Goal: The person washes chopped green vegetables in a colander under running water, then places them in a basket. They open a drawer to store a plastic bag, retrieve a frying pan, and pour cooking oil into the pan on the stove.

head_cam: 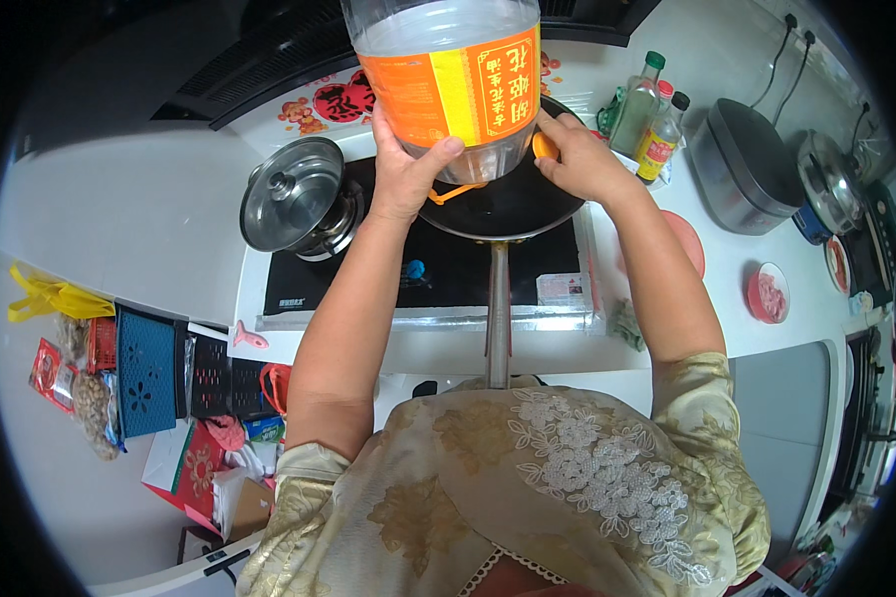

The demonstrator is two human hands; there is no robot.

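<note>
A large clear plastic oil jug [452, 89] with an orange and yellow label is tipped over the black pan [515, 213]; its printing looks upside down. My left hand [411, 164] grips the jug from the left side, thumb across the label's lower edge. Pinched in my right hand [579, 157] is a round orange cap [545, 146], close against the jug's right side. An orange strap handle [457, 194] shows below the jug, over the pan. The jug's neck is hidden. The pan's metal handle [499, 313] points towards me.
A glass-lidded pot [293, 195] occupies the left burner of the black gas hob [448, 280]. Bottles [646, 112] and a grey rice cooker [747, 164] stand at right. Nearer are a bowl of raw meat [769, 293] and a green cloth [627, 326]. A pink tool [251, 336] lies front left.
</note>
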